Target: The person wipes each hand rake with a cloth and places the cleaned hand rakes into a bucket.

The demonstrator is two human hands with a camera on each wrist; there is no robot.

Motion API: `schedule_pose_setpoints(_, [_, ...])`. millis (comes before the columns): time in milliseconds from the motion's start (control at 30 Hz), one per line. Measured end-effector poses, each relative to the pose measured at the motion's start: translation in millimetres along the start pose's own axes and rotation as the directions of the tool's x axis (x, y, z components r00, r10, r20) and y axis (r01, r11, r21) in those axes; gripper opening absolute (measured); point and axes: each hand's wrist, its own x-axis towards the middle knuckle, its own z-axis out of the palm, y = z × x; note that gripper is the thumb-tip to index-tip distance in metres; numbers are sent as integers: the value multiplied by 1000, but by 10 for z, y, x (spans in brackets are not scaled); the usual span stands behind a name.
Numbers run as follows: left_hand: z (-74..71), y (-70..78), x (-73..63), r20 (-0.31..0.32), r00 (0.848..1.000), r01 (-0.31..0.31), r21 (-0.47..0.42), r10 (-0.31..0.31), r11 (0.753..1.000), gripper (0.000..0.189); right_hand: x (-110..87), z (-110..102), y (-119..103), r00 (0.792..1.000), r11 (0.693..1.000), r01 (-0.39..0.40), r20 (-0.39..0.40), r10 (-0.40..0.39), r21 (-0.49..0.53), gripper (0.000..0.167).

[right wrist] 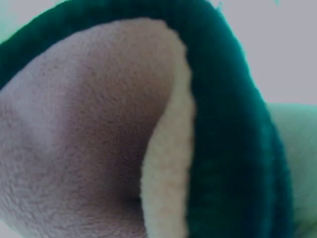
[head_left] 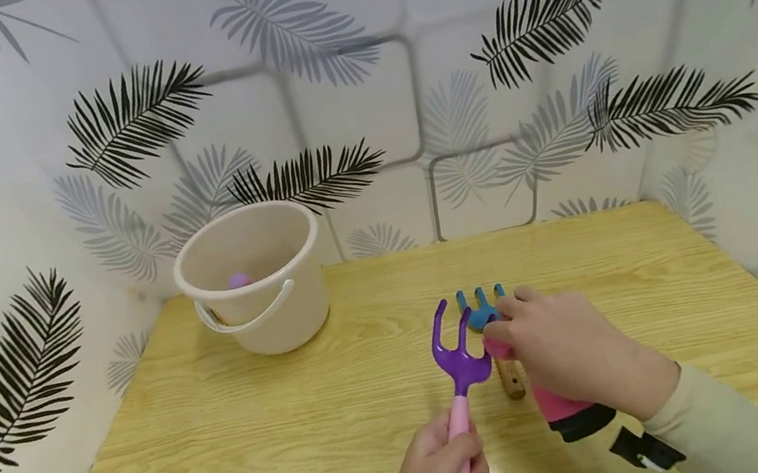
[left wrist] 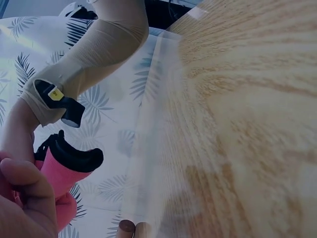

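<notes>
Fingers of the left hand (head_left: 438,463) curl around the pink handle (head_left: 457,421) of a purple fork (head_left: 461,366), thumb across it, tines pointing away from the person! Over on the other side, the right hand (head_left: 567,334) grips a pink glove (head_left: 557,404), its fingers bent over the far end, the black cuff (head_left: 585,422) hanging below the wrist. Glove and fork meet in the head view; whether they touch, I can't tell. In the right wrist view, a blurred, dark-rimmed opening fills nearly everything. Just beyond the hands, here's a blue fork (head_left: 481,318), its wooden handle (head_left: 512,380) on the table (head_left: 235,456), partly hidden by the glove and right hand. Farther out, back left, stands a pale bucket (head_left: 307,304), a small purple bit (head_left: 239,280) peeking up inside. And behind it all, leaf-patterned sheeting (head_left: 359,122)!
</notes>
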Motion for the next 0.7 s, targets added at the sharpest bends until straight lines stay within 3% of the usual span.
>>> schedule_pose_setpoints(267, [-7,29,21,-17,999,-39,14,39,999,6,-41,-75,-115,989,989,131,-85,-125,72,27])
schedule_pose_setpoints(367, [-1,21,17,2,1000,-30,0,30,1000,6,-31,-56,-101,991,992,110,-77,-106,54,25])
schedule_pose_setpoints(567, [15,-7,-2,17,1000,24,-24,-24,999,5,16,17,13,1000,1000,-7,-18,7,-20,20])
schedule_pose_setpoints(700, [19,-14,12,-3,1000,31,-21,-31,999,5,6,-15,-4,999,999,31,-36,-31,-11,22])
